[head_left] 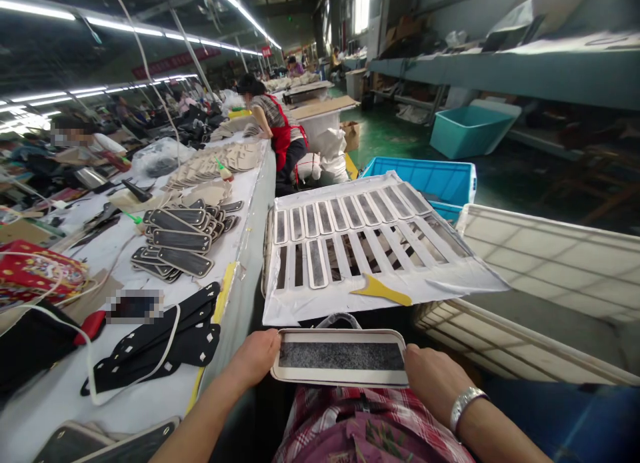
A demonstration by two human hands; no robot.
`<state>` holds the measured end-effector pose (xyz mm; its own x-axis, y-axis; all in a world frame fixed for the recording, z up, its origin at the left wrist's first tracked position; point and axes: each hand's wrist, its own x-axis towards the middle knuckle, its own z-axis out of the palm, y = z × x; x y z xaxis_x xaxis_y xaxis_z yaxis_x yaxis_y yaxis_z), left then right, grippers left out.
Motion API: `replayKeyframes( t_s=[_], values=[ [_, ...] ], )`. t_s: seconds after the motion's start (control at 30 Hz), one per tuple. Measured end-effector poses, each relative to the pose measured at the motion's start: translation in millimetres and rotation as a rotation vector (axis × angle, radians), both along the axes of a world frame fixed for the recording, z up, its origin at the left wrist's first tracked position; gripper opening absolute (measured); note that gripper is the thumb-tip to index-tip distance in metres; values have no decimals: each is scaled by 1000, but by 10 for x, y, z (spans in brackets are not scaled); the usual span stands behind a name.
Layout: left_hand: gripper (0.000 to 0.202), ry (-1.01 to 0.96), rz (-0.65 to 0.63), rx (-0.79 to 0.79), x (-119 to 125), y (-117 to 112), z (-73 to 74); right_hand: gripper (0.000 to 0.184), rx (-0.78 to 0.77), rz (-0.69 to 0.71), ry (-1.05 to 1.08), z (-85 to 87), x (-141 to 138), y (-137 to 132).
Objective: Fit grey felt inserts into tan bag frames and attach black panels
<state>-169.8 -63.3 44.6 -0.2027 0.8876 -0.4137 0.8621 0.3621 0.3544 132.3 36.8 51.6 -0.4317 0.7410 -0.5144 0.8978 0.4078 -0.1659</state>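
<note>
My left hand [256, 357] and my right hand [436, 375] grip the two ends of an oblong panel [341, 356] in front of my lap. It has rounded corners, a cream border and a speckled dark grey strip along its middle. My fingers wrap its short edges, partly hidden underneath. Just beyond stands a white-covered board [295, 311] with slot-like openings. Similar narrow panels [354, 211] fill its back row, and a single panel [317, 264] sits in the front row. A yellow forked piece [383, 290] lies near the board's front edge.
On the left table [235, 376] are a pile of dark oblong pieces [180, 239], black cut pieces [160, 343] and a white cord [90, 363]. A cream crate [550, 249] and a blue crate [425, 173] stand right. A co-worker [280, 129] bends over the table farther back.
</note>
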Motion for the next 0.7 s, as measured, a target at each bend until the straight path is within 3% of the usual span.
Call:
replayKeyframes(
  t_s=[0.2, 0.3, 0.37, 0.43, 0.57, 0.7],
  values=[
    [49, -240, 102, -97, -45, -145, 32, 27, -17, -24, 7, -55, 27, -8],
    [59, -489, 253, -91, -45, -290, 64, 27, -13, -5, 10, -54, 33, -14],
    [54, -565, 369, -43, -9, -366, 76, 27, -15, 7, 4, -53, 33, -14],
    [46, -420, 385, 15, 54, -403, 81, 27, -9, 16, -1, -62, 34, -10],
    [37, 45, 268, 111, 175, -365, 95, 30, 16, 25, 2, -105, 41, 3],
    [35, 202, 166, 66, 200, -277, 122, 29, -1, 41, -8, -73, 33, 28]
  ],
)
